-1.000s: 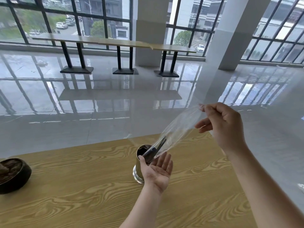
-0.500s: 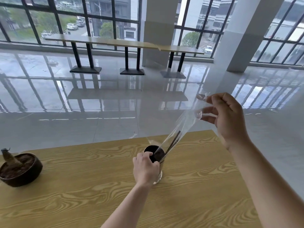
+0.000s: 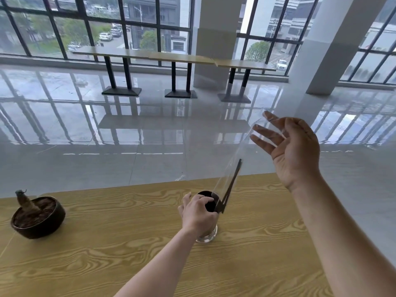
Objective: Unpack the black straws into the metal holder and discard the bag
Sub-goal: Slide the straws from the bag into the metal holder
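Soil fills a dark round pot (image 3: pixel 37 217) that is set near the left end of the wooden table (image 3: pixel 107 254), and a short stump is stood up in it. Toward the middle of the table, the left hand (image 3: pixel 198 213) is curled round the upper part of the metal holder (image 3: pixel 206 235), of which only the shiny base and part of the dark mouth are seen. The holder is stood upright on the table.

Black straws (image 3: pixel 232 183) are slanted up and to the right from the right side of the holder's rim, just beside the left hand's fingers. Whether their lower ends are inside the mouth cannot be told. The straws are enclosed by the clear plastic bag (image 3: pixel 242 151), which is stretched from the rim up toward the right hand (image 3: pixel 293 151).

That hand is raised beyond the table's far edge, with its fingers spread and nearly straight. The bag's upper end is laid against the fingertips (image 3: pixel 263 130), and whether it is pinched cannot be told.

Long tables (image 3: pixel 171 57) are lined along the windows (image 3: pixel 85 28) across a glossy floor (image 3: pixel 150 125).
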A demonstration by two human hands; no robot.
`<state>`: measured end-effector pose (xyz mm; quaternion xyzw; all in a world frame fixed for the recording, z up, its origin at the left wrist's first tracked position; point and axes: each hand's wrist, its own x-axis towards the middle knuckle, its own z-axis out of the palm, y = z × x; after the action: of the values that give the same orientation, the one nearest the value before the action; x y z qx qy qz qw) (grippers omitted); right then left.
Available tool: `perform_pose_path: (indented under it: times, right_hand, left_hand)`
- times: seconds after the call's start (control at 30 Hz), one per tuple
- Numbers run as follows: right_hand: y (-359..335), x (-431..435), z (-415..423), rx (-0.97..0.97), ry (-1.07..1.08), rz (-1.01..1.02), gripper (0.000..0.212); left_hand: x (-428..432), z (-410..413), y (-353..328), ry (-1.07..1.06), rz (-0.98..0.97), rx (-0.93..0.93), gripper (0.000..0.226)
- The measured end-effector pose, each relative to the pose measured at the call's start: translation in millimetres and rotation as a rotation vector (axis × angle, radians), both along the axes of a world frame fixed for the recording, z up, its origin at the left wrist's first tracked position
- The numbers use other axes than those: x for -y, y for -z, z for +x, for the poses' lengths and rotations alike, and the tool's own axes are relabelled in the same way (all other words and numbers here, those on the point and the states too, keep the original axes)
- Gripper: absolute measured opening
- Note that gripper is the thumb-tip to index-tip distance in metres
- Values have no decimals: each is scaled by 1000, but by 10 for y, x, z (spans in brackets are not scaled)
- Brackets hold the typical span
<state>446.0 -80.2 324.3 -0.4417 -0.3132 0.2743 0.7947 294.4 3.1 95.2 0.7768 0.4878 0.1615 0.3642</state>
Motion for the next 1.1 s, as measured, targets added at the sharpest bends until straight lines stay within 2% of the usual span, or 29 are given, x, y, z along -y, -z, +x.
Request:
perform_pose_path:
  times: [0.1,0.2,0.3,0.4,0.53,0.63,0.73,0.97,1.1]
  right_hand:
    - [-20,-45,-4,-11,-27,27,24]
    - [23,-93,-31,-23,-55,34,26]
    - [85,-131,-45,-29,-73,36,27]
    - [99,-163,-56,-31,-81,39,27]
    - [54,-219,-68,-34,-85,48,25]
    - [35,-260,-89,-35,-90,51,25]
    - [9,-280,-67,-22,-82,46,25]
    - [-81,-323,-25,25,-63,42,27]
    - [-122,-340,-19,55,-39,28,25]
  left_hand:
    - [-4,33,-7,27,-47,30,43]
    - [-12,64,-44,38,-68,49,48]
    - [-30,59,-70,22,-68,157,35]
    - [-52,51,-82,-14,-171,267,20]
    - [-89,95,-116,-21,-338,422,32]
    - [-108,93,-110,-50,-428,528,13]
    - [-145,60,-49,-99,-306,499,10]
    - [-296,26,-50,-79,-143,489,31]
    - [-341,24,-16,-84,-72,421,36]
